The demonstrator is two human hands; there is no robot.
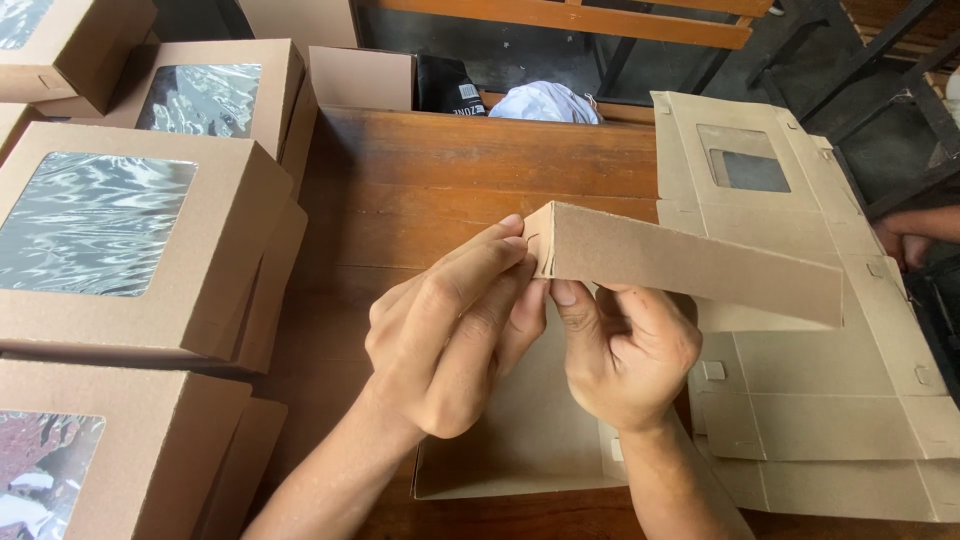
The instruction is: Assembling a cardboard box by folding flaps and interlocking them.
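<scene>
While your left hand (450,330) pinches the corner of the half-folded cardboard box (680,265) above the wooden table (480,170), your right hand (625,350) grips its wall from below; finished windowed boxes (120,240) stack at your left, flat blanks (800,400) at your right

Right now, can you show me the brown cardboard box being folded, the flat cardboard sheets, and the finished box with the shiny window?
brown cardboard box being folded (690,265), head view, raised side wall.
flat cardboard sheets (830,420), head view, top sheet's lower panel.
finished box with shiny window (225,260), head view, brown lid edge.
</scene>
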